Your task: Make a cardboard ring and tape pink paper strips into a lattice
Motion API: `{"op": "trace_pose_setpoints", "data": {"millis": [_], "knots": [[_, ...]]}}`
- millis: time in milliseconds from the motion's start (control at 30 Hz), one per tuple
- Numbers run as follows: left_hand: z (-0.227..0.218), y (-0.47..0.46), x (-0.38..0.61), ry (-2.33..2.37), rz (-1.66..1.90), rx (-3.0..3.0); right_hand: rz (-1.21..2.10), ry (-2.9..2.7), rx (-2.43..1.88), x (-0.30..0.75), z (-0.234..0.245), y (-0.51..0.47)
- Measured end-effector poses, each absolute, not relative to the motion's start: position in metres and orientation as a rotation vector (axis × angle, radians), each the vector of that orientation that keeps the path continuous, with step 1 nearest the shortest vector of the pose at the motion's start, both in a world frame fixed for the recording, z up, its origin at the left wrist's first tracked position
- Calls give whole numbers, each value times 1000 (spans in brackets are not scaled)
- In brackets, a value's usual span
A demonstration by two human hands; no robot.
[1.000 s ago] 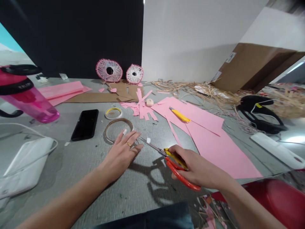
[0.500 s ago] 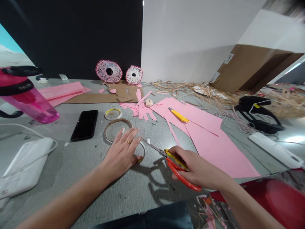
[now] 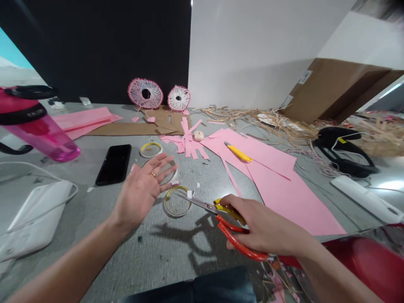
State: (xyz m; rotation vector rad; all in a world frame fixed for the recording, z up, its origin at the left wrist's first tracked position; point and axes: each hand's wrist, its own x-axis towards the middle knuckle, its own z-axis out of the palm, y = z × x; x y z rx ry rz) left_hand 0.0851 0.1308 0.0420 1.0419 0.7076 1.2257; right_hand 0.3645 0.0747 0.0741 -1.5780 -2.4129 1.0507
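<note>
Grey work table (image 3: 94, 235), long pink paper sheets (image 3: 284, 189) on its right side. Right hand (image 3: 261, 225) closed firmly around red-and-yellow scissors (image 3: 232, 227), blade tips pointing left over a thin tape ring (image 3: 177, 202). Left hand (image 3: 140, 187) open, fingers spread, above a brown ring (image 3: 173, 168).

I read bright, diffuse light from above. The red-handled steel scissors (image 3: 235, 244) cast a dark shadow (image 3: 179, 233) on the grey speckled tabletop (image 3: 151, 269); a white glare patch (image 3: 389, 185) shows right; frame edges bow.
</note>
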Motion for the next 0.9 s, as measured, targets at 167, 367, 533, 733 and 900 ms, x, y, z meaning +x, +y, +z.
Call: {"op": "trace_pose_setpoints", "data": {"millis": [167, 367, 533, 733, 900], "knots": [[37, 120, 83, 663, 1133, 1251, 975, -2520, -1496, 353, 72, 76], [33, 110, 80, 689, 958, 1470, 985, -2518, -1513, 355, 76, 79], [34, 109, 80, 728, 938, 1539, 1017, -2512, -1550, 359, 79, 81], [34, 107, 85, 777, 954, 1648, 1045, -2514, -1539, 355, 79, 80], [35, 105, 89, 824, 984, 1655, 1045, -2540, -1510, 354, 76, 80]]}}
